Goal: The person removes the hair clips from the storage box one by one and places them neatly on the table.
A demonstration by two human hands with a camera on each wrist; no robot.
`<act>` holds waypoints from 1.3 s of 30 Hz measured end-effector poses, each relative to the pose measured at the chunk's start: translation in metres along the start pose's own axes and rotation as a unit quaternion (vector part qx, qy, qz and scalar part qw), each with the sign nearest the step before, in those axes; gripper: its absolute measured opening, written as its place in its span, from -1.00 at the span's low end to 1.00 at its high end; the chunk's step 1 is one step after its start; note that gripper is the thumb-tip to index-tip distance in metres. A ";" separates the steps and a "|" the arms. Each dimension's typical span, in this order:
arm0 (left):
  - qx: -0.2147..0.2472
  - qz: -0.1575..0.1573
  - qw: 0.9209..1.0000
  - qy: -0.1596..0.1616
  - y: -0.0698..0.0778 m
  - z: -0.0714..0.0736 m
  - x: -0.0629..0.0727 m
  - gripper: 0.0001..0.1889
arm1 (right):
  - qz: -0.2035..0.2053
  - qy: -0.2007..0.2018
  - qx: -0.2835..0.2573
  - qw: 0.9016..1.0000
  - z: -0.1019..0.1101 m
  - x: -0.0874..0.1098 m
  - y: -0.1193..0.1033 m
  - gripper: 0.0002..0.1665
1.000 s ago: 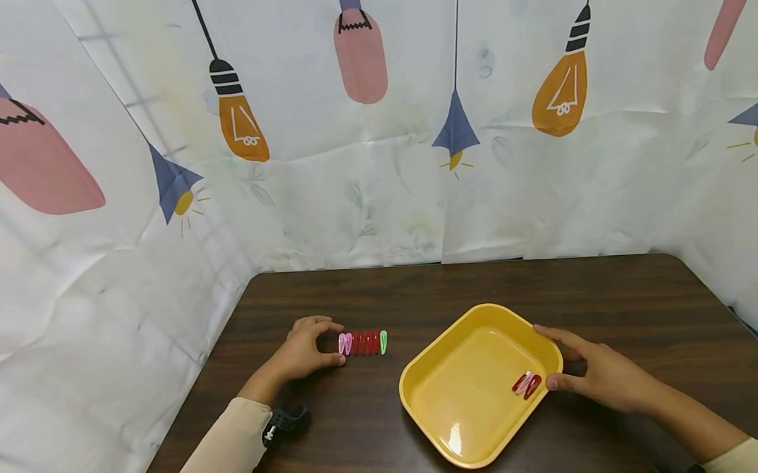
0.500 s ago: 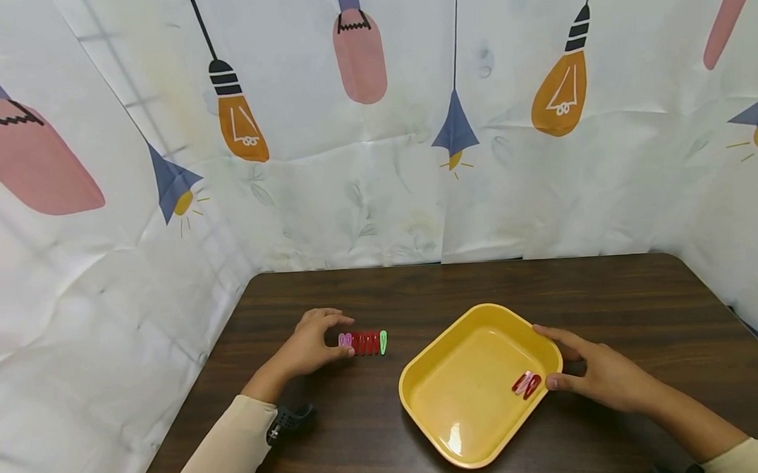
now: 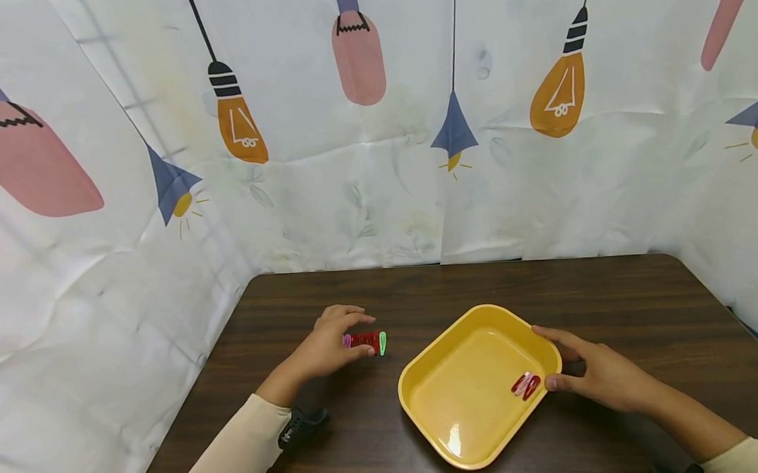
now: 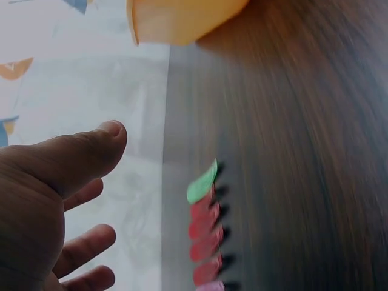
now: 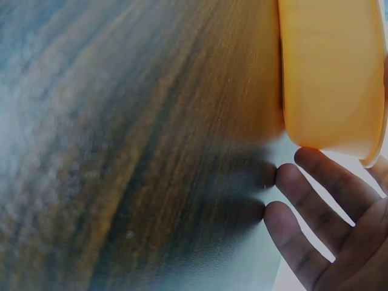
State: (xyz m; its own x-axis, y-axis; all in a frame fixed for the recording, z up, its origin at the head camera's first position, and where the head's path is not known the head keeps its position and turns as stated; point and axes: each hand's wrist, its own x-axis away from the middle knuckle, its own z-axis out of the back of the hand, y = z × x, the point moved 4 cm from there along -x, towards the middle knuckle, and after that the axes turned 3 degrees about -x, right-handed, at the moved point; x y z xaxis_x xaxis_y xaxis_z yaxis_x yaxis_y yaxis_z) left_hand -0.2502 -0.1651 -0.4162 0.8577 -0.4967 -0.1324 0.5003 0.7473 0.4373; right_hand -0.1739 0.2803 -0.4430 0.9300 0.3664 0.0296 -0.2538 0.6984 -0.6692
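My left hand (image 3: 333, 341) hovers over a row of snap hair clips, thumb and fingers spread apart with nothing between them. Red clips (image 4: 206, 242) fill the middle of that row, a green clip (image 3: 383, 343) ends it on the right, and a pink clip (image 3: 347, 341) shows at the left, partly covered by the hand. My right hand (image 3: 591, 368) touches the right corner of a yellow tray (image 3: 418, 397), its thumb and index finger extended along the rim. Inside the tray, near that corner, lie a pink clip (image 3: 524, 383) and red clips (image 3: 532, 388).
The dark wooden table (image 3: 337, 436) carries everything, with the tray right of the clip row. A white printed curtain (image 3: 377, 194) hangs behind the table's back edge and along both sides. A black band (image 3: 302, 426) is on the left wrist.
My left hand has slid rightward along the clip row, its fingertips now near the green end. The right hand and the tray stay where they were.
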 end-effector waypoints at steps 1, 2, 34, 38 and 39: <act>0.002 -0.005 1.000 0.000 0.004 0.000 -0.001 -0.45 | 0.000 0.000 0.000 1.000 0.000 0.000 0.000 0.01; 0.002 -0.009 1.000 0.000 0.007 0.000 -0.002 -0.46 | 0.001 -0.001 -0.001 1.000 0.000 0.000 0.000 0.01; 0.009 -0.142 0.988 -0.063 0.105 -0.012 -0.048 -0.50 | -0.005 -0.003 0.004 1.000 0.001 -0.001 -0.002 -0.01; 0.009 -0.149 0.986 -0.069 0.114 -0.014 -0.053 -0.48 | -0.002 -0.003 0.004 1.000 0.000 -0.001 -0.001 -0.01; 0.010 -0.150 0.986 -0.070 0.116 -0.015 -0.054 -0.48 | -0.001 -0.002 0.005 1.000 0.000 -0.002 -0.001 -0.01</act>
State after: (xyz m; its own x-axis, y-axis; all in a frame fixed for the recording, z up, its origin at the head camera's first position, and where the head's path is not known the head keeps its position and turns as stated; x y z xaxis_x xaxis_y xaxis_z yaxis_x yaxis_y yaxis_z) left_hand -0.2370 -0.0454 -0.3715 0.6454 -0.7519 -0.1344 0.7259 0.5491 0.4141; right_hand -0.1752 0.2793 -0.4422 0.9294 0.3675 0.0350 -0.2537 0.7049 -0.6624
